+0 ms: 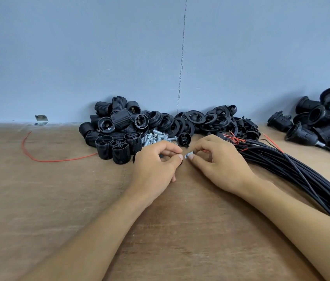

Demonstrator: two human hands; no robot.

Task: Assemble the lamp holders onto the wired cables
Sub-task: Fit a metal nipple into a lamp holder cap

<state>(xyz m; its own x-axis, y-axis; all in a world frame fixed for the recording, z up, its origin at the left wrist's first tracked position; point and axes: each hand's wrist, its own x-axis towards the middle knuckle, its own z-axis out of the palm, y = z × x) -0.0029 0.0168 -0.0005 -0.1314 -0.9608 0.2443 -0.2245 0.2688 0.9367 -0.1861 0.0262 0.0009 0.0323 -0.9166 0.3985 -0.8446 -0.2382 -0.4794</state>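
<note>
My right hand [219,163] pinches a small silver threaded tube [189,154] between thumb and fingers, with red wire showing behind them. My left hand [156,163] curls around a black part that is mostly hidden under the fingers; only a dark edge shows at its thumb tip. The two hands meet at the table's middle. A thick bundle of black cables [294,169] with red wire ends runs from behind my right hand to the right edge. Black threaded lamp holder bodies [115,128] are heaped behind my left hand.
Black rings [204,120] and caps are piled against the blue wall. Loose silver threaded tubes [156,136] lie between the piles. Assembled holders on cables [318,122] sit at the far right. A loose red wire [44,157] lies left on the wooden table [58,199].
</note>
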